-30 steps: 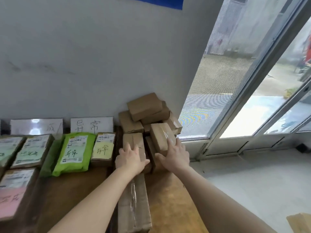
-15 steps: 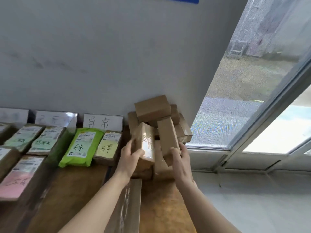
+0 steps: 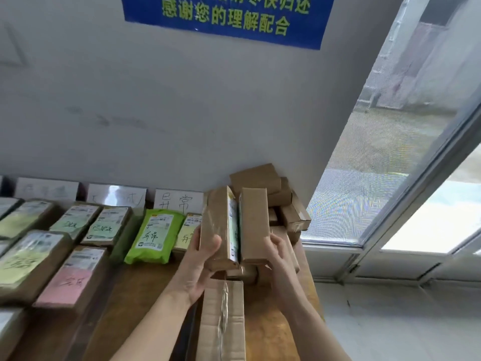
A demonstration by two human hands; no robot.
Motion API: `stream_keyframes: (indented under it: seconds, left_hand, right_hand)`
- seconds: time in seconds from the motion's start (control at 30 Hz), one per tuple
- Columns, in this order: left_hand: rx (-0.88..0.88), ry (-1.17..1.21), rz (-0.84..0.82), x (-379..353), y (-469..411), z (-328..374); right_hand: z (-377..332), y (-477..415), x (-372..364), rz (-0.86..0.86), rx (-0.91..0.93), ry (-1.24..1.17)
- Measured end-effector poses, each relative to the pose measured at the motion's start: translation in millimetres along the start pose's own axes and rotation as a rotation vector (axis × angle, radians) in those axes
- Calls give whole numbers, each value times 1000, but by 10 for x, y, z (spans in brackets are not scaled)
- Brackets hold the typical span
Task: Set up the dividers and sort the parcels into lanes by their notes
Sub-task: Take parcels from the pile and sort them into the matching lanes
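Observation:
My left hand grips a brown cardboard parcel held upright, a green note showing on its inner face. Right beside it, my right hand holds a second brown parcel, also upright; the two boxes stand face to face and nearly touch. Behind them a pile of plain brown parcels leans in the corner against the wall. A long flat cardboard divider lies on the wooden table below my hands. To the left, sorted parcels lie in rows with green, yellow and pink notes.
Handwritten white lane cards stand against the grey wall. A green bag parcel and a pink-noted box lie in the lanes. A glass door is at the right, with floor beyond the table's right edge. A blue sign hangs above.
Both hands have lifted a parcel each off the pile and turned them upright, closer to me. The view has tilted upward, showing the blue sign.

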State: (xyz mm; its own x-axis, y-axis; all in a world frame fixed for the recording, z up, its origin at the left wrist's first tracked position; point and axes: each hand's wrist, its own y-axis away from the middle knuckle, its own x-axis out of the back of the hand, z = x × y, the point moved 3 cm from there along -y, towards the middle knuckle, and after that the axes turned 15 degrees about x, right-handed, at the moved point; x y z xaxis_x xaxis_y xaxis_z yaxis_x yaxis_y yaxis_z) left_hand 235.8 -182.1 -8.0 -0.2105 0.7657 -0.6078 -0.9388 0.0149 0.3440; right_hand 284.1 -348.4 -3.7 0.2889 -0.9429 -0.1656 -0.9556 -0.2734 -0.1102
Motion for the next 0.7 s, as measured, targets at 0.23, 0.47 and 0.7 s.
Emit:
stream_keyframes:
  seconds: [0.23, 0.47, 0.7]
  left_hand:
    - [27, -93, 38, 231, 373, 126]
    - [59, 23, 31, 586, 708, 259]
    - [-49, 72, 203, 780, 1090, 342]
  right_hand:
    - [-26, 199, -336, 71, 48, 206]
    - [-2, 482, -533, 168, -27, -35]
    - [-21, 696, -701, 194, -1, -33]
